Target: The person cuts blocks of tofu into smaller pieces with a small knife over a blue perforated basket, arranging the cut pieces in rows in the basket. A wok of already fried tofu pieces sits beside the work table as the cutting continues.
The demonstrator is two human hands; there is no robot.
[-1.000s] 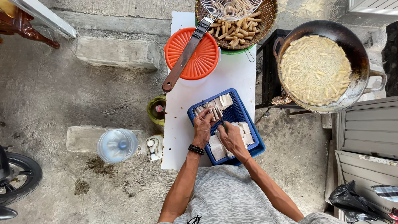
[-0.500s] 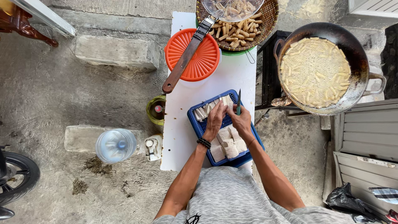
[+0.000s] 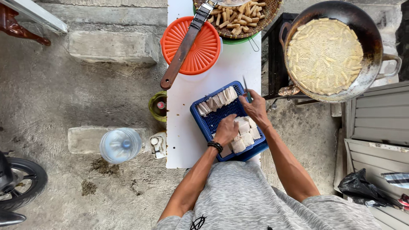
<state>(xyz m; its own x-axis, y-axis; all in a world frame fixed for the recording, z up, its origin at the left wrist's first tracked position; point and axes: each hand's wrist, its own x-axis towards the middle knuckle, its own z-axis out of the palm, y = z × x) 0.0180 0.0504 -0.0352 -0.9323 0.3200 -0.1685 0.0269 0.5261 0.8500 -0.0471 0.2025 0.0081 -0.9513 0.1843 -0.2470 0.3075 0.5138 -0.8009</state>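
Head view: left hand (image 3: pixel 226 129) is pressing down, fingers curled, on pale blocks (image 3: pixel 243 135) lying in the blue tray (image 3: pixel 211 121) at approx 6 o'clock on the white table (image 3: pixel 183 127). Right hand (image 3: pixel 255 108) is gripping a thin knife (image 3: pixel 246 88), fingers closed round the handle, w/ blade pointing to 12. Blocks are looking soft, crumbly, prob. damp; best held gently by the flat sides. Cut strips (image 3: pixel 217 100) are lining the tray's 11 o'clock edge.

Bright, even daylight w/ soft, faint shadows; no clear light direction. White table (image 3: pixel 187 127) looks slightly blown out. Sharp at centre, edges maybe a bit stretched by wide lens.
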